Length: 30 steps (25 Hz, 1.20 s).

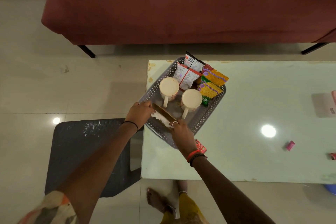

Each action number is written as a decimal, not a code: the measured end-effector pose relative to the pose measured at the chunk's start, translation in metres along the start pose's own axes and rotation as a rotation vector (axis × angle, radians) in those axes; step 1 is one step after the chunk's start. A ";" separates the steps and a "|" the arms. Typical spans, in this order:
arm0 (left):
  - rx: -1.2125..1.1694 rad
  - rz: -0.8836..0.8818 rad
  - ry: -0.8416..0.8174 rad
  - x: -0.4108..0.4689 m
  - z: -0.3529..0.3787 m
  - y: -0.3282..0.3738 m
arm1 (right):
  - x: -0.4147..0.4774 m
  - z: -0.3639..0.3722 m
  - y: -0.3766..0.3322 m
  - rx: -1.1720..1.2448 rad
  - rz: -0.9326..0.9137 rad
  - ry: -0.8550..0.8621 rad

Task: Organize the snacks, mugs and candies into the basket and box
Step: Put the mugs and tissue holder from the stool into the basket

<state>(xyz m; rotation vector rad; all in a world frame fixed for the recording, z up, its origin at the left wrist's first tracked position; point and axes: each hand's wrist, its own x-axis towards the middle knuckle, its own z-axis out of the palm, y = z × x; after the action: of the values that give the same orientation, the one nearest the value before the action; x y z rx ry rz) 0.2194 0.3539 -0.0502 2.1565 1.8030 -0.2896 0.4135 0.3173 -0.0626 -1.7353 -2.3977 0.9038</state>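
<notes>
Over the basket (216, 103), both hands (left (139, 112), right (182, 132)) gripping a box (164, 114).

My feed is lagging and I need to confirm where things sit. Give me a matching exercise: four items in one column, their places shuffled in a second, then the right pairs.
Items:
1. two cream ceramic mugs
2. yellow and green snack packets
3. small pink wrapped candy
4. flat gold box with white lining

Places:
A. loose on the glass table, right of the grey perforated plastic basket
B. held between the left hand and right hand at the basket's near edge
C. upside down in the basket's middle
D. along the basket's right side

Pairs: 1-C, 2-D, 3-A, 4-B
</notes>
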 end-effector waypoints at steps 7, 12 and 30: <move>-0.051 -0.137 0.038 -0.004 0.006 -0.002 | 0.014 -0.007 0.004 0.044 -0.042 -0.076; -1.048 -1.047 0.366 -0.015 0.008 0.030 | 0.030 -0.060 0.032 0.158 0.062 0.126; -1.820 -1.282 0.012 -0.014 0.040 0.072 | 0.215 -0.163 0.112 0.269 0.413 -0.211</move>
<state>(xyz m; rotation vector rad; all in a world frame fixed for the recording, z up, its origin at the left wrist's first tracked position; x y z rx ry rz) 0.2894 0.3148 -0.0744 -0.2525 1.7460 0.7984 0.4889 0.5988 -0.0437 -2.1490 -1.9261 1.4461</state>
